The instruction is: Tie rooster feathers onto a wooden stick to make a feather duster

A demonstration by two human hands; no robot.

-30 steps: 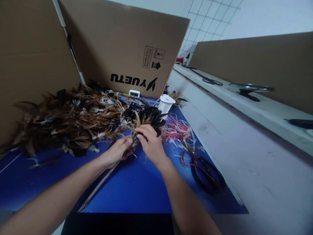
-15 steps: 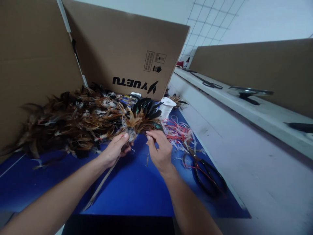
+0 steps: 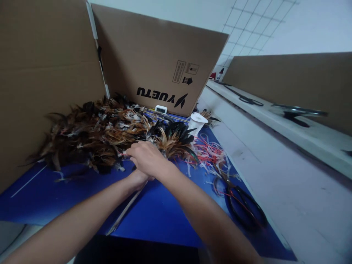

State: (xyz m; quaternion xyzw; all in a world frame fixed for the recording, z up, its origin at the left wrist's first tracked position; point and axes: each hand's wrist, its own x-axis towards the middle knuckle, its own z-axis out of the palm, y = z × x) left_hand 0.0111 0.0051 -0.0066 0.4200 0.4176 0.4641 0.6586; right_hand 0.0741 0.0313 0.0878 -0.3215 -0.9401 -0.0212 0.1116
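My left hand (image 3: 139, 179) is closed around a feather duster, gripping it where the feather head (image 3: 172, 143) meets its thin stick (image 3: 125, 214). Brown and glossy black feathers fan out to the right, while the stick slants down towards the table's front edge. Crossing over the left wrist area, my right hand (image 3: 145, 157) hides most of the left fingers. Its curled fingertips are at the edge of a large pile of loose feathers (image 3: 110, 128), beside a pinkish-white quill end. What they pinch, if anything, cannot be made out.
Black-handled scissors (image 3: 243, 205) lie on the blue table (image 3: 162, 216) at right, near tangled red and white strips (image 3: 206, 150). Behind stand a white spool (image 3: 197, 123) and a small white digital display (image 3: 161, 109). Cardboard panels (image 3: 159, 55) wall the back and left.
My right hand has moved left, from beside the feather head across my left hand to the feather pile. My left hand still grips the duster. The view has shifted slightly.
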